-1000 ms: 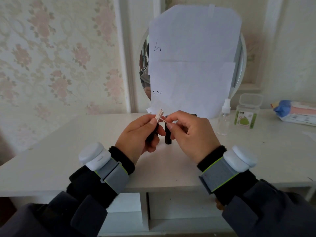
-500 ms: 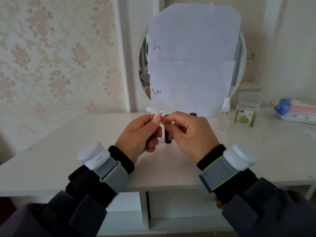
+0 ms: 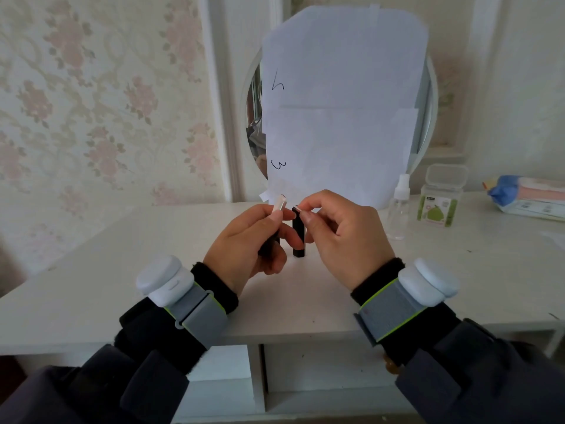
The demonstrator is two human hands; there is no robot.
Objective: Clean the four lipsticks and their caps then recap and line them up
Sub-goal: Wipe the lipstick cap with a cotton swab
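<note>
Centre frame, the left hand [image 3: 244, 246] grips an uncapped lipstick [image 3: 278, 206], pale tip tilted up, while the right hand [image 3: 342, 234] pinches something small and white just beside it, above a black lipstick [image 3: 299, 240] upright on the desk [image 3: 153, 255].

**Layout on the bench**

The left hand [image 3: 244, 240] and right hand [image 3: 342, 237] are raised side by side above the middle of the bench [image 3: 122, 270]. A lipstick [image 3: 299, 237] stands upright on the bench between and just behind them. Behind it a mirror [image 3: 428, 117] stands against the wall, with paper sheets [image 3: 342, 102] covering its front. Right of the mirror stands a spray bottle [image 3: 399, 209], then a small box [image 3: 440, 197] further right. A wipes pack [image 3: 526, 197] lies at the far right.
</note>
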